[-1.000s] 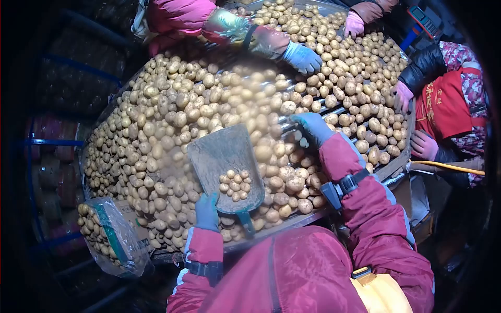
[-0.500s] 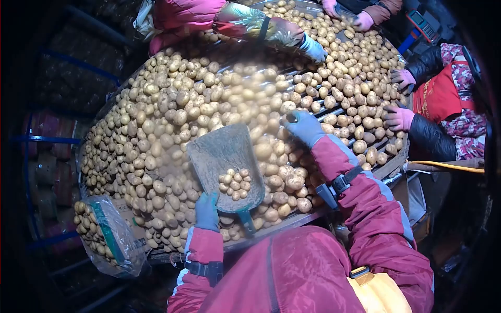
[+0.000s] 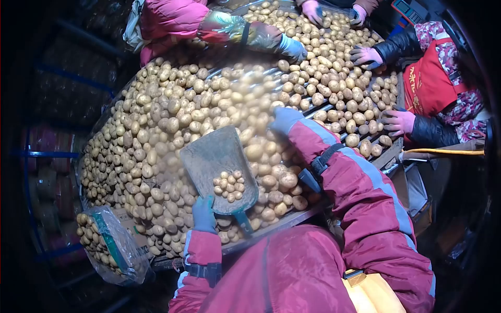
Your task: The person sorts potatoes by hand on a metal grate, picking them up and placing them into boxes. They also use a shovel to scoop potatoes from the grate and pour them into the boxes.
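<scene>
A grey scoop (image 3: 211, 156) with a green handle (image 3: 243, 223) lies tilted on a wide heap of potatoes (image 3: 172, 109). Several small potatoes (image 3: 228, 186) rest in its pan. My left hand (image 3: 204, 214), in a blue-grey glove, is at the scoop's lower left edge with its fingers closed on it. Further right and higher up, my right hand (image 3: 286, 121), gloved alike, reaches over the potatoes beside the metal rollers. Its fingers point left and are too blurred to show whether anything is between them.
Across the heap, a co-worker's gloved hand (image 3: 293, 48) touches potatoes. Other people's pink gloves (image 3: 399, 122) rest at the right and far sides. A clear bag of potatoes (image 3: 112, 245) stands at the lower left. A yellow hose (image 3: 443, 152) runs off right.
My right hand has moved left over the potatoes. The scoop has shifted slightly left in the view. The co-workers' hands across the heap and at the right have also moved left.
</scene>
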